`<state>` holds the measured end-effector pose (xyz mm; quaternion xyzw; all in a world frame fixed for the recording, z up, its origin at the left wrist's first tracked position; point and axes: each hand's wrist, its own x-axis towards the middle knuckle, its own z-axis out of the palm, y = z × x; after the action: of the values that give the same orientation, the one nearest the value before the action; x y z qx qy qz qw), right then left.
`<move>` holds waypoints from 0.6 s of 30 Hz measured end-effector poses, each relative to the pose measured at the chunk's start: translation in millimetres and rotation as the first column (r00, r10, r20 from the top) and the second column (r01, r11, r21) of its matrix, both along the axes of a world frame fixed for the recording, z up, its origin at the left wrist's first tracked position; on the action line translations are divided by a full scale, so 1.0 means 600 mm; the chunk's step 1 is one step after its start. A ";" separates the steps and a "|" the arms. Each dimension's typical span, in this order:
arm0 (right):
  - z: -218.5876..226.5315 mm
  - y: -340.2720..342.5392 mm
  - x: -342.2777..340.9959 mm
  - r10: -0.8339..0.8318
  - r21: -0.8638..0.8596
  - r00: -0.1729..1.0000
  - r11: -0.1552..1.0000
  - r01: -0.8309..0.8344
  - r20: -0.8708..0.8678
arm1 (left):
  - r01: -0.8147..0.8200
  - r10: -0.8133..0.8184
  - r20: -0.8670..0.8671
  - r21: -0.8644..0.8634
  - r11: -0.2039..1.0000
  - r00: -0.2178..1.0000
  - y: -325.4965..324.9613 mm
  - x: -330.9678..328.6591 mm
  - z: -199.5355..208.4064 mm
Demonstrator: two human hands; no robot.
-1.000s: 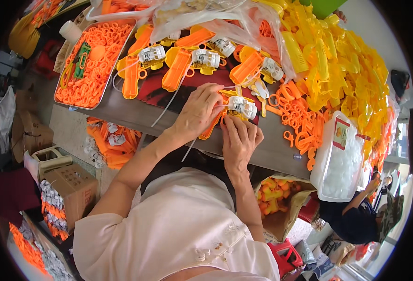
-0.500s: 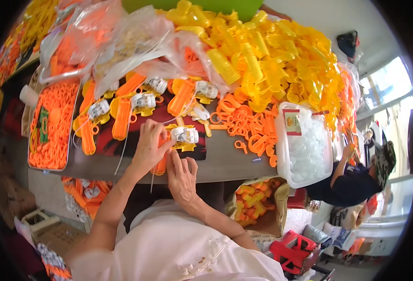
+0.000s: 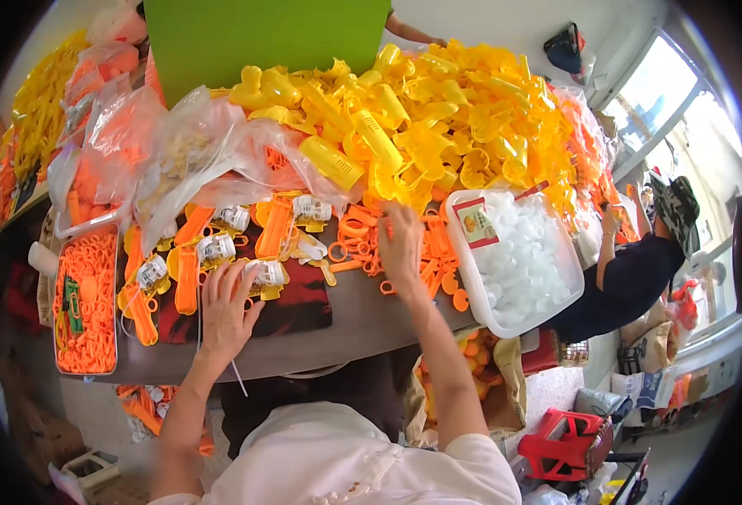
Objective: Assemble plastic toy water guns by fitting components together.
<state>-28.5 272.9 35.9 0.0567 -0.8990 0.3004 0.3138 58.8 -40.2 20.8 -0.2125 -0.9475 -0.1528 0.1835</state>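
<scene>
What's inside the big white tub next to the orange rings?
The white tub is full of small white plastic pieces, with a paper label lying on top. Whatever sits below that top layer is covered.

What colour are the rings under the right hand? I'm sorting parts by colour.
Orange, in the head view: the right hand rests on loose orange rings.

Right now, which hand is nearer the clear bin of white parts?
Right. The right hand lies on the orange rings just left of the clear bin; the left hand is far left.
</scene>
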 end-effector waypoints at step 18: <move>0.132 0.110 -0.144 0.290 -0.745 0.956 0.649 -0.154 0.055 | 0.019 -0.017 0.050 -0.032 0.999 0.999 0.011 0.005 0.005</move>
<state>-114.7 338.6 115.2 0.0103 -0.7121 0.6748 0.1932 61.6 -33.5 24.1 -0.2200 -0.9522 -0.1445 0.1552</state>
